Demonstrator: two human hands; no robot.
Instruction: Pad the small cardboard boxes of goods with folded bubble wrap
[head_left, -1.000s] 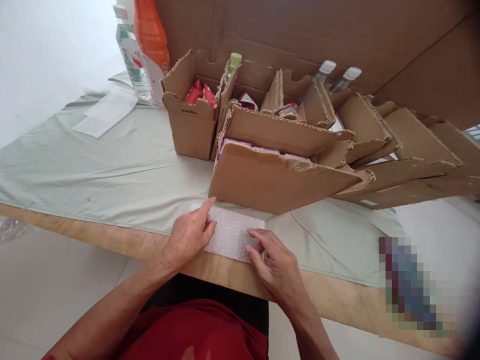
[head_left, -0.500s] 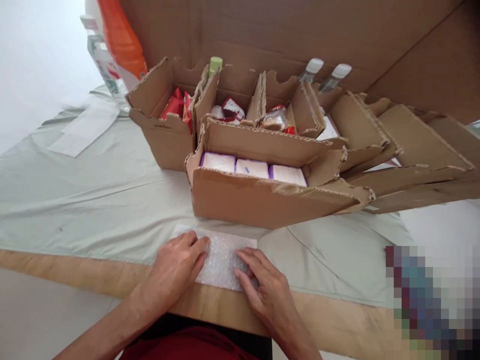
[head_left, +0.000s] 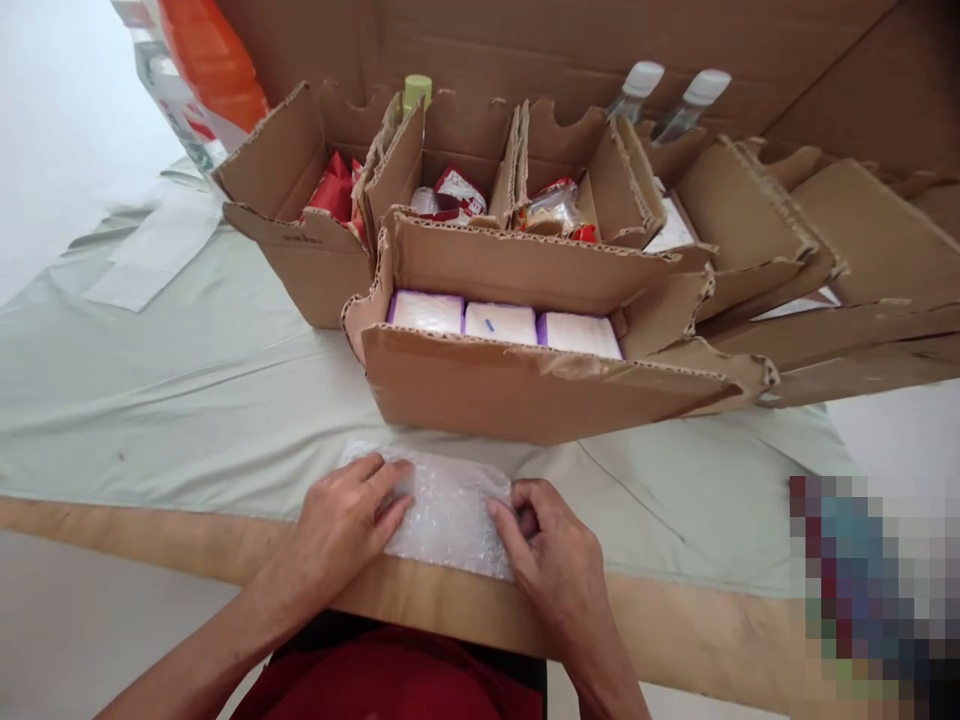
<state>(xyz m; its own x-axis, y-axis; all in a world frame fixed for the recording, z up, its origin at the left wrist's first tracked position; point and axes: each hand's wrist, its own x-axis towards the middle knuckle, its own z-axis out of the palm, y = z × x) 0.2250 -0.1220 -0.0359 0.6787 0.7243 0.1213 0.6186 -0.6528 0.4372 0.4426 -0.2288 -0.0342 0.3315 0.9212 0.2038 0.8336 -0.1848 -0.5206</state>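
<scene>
A flat piece of clear bubble wrap [head_left: 450,510] lies on the cloth at the table's front edge. My left hand [head_left: 356,515] rests on its left part, fingers lying over the wrap and the thumb a little apart from them. At the right end, my right hand [head_left: 559,540] pinches the edge of the wrap between thumb and curled fingers, and that edge is slightly raised. Just beyond the wrap stands an open cardboard box [head_left: 517,390] holding white-topped packs with purple sides [head_left: 499,322].
Behind are more open cardboard bins [head_left: 300,255] with red packets [head_left: 330,192] and other small packs. Bottles with white caps [head_left: 643,78] and an orange bottle [head_left: 214,65] stand at the back. A flat white sheet [head_left: 157,250] lies on the left.
My right hand has gone from lying with fingers stretched on the wrap to gripping its right edge, which has lifted a little. My left hand stays nearly in place.
</scene>
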